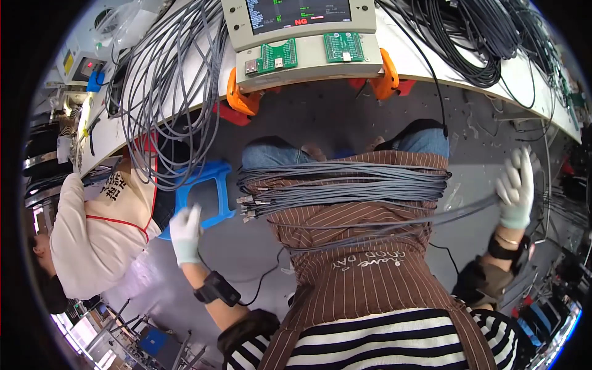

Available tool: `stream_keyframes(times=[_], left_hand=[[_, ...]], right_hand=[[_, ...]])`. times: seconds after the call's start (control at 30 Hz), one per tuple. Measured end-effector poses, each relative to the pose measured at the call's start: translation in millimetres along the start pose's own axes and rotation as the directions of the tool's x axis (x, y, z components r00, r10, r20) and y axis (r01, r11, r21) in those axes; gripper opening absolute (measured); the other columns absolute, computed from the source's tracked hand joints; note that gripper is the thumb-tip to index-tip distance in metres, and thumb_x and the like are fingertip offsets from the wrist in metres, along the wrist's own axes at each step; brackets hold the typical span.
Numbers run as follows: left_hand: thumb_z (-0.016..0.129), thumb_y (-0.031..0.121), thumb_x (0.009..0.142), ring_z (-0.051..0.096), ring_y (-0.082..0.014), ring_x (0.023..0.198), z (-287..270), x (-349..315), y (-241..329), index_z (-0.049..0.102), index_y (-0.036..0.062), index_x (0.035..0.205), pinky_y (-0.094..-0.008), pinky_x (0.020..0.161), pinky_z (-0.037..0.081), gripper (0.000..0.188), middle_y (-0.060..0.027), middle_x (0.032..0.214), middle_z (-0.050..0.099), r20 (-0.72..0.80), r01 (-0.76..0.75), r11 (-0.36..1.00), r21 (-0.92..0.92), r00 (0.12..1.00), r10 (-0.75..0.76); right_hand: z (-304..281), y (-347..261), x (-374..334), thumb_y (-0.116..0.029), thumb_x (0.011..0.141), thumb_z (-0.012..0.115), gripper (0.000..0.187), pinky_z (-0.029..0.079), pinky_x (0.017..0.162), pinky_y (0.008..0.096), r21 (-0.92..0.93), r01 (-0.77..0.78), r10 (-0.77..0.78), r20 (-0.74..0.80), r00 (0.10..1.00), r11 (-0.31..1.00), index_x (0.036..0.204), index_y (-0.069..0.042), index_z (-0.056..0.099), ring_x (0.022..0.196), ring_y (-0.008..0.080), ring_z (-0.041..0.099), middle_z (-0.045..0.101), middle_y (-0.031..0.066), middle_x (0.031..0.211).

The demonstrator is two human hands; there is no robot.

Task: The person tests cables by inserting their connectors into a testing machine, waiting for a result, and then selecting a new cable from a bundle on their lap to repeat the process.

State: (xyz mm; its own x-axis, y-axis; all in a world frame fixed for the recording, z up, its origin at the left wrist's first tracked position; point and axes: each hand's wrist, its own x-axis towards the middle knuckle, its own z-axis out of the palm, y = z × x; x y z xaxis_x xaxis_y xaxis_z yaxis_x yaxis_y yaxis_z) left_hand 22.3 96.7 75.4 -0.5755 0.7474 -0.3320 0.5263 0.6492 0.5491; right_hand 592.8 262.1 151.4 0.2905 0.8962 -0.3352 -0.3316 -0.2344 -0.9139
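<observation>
A bundle of grey cables lies across my lap on the brown striped apron; metal plugs cluster at its left end. Off to the right, my white-gloved right hand is raised with its fingers closed together. A grey cable runs taut from the lap to that hand, which appears to grip it. Left of the bundle, my gloved left hand hovers apart from it, fingers curled in. What that hand holds, if anything, is hidden.
A tester with a screen and green circuit boards stands on the white table ahead. Loose grey cables hang over its left edge; black coils lie at right. A blue stool and a co-worker are at left.
</observation>
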Motion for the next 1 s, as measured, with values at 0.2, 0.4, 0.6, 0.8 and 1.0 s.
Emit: stream_keyframes(times=[0.2,0.4,0.6,0.8,1.0], left_hand=[[0.059,0.021,0.079,0.061,-0.0280,0.073,35,-44,14,0.060,0.0096,0.105,-0.0353,0.069,0.047,0.028,-0.0123,0.089,0.063,-0.383,-0.185,0.842,0.506,0.827,0.412],[0.061,0.027,0.079,0.058,-0.0241,0.052,167,-13,123,0.058,0.0098,0.111,-0.0295,0.051,0.045,0.037,-0.0103,0.065,0.062,0.265,-0.751,0.515,0.414,0.640,0.721],[0.059,0.020,0.080,0.058,-0.0185,0.049,176,-10,117,0.057,0.0065,0.106,-0.0271,0.048,0.043,0.029,-0.0076,0.060,0.061,0.181,-0.767,0.619,0.170,0.642,0.745],[0.053,0.017,0.087,0.061,-0.0166,0.054,137,-67,163,0.058,-0.0006,0.096,-0.0270,0.051,0.046,0.020,-0.0114,0.069,0.064,0.318,0.026,0.809,-0.588,0.927,0.201],[0.053,0.020,0.088,0.055,-0.0183,0.051,130,-96,166,0.055,-0.0024,0.091,-0.0284,0.053,0.047,0.023,-0.0128,0.079,0.063,0.132,0.120,0.196,-0.973,0.990,0.050]], right_hand=[[-133,19,26,-0.020,0.086,0.057,0.015,0.028,0.039,0.0198,-0.776,0.057,-0.231,-0.116,0.966,0.629,0.080,-0.007,0.057,0.041,0.0039,0.038,0.049,-0.0039,0.056],[-61,51,30,-0.019,0.084,0.059,0.016,0.028,0.042,0.0224,-0.888,0.234,-0.356,0.086,0.930,0.396,0.082,-0.004,0.061,0.044,0.0032,0.037,0.048,-0.0037,0.055],[6,50,-15,-0.019,0.085,0.056,0.018,0.026,0.036,0.0199,-0.683,0.036,0.120,0.179,0.977,0.730,0.088,-0.002,0.062,0.039,0.0022,0.037,0.054,0.0002,0.057],[51,85,-42,-0.024,0.093,0.044,0.029,0.024,0.030,0.0193,-0.186,-0.625,0.628,0.469,0.622,0.758,0.098,0.003,0.056,0.033,0.0041,0.028,0.065,0.0121,0.081],[48,121,-40,-0.023,0.093,0.044,0.025,0.025,0.033,0.0183,0.458,-0.608,0.494,0.355,0.794,0.648,0.097,-0.001,0.054,0.035,0.0041,0.027,0.064,0.0090,0.088]])
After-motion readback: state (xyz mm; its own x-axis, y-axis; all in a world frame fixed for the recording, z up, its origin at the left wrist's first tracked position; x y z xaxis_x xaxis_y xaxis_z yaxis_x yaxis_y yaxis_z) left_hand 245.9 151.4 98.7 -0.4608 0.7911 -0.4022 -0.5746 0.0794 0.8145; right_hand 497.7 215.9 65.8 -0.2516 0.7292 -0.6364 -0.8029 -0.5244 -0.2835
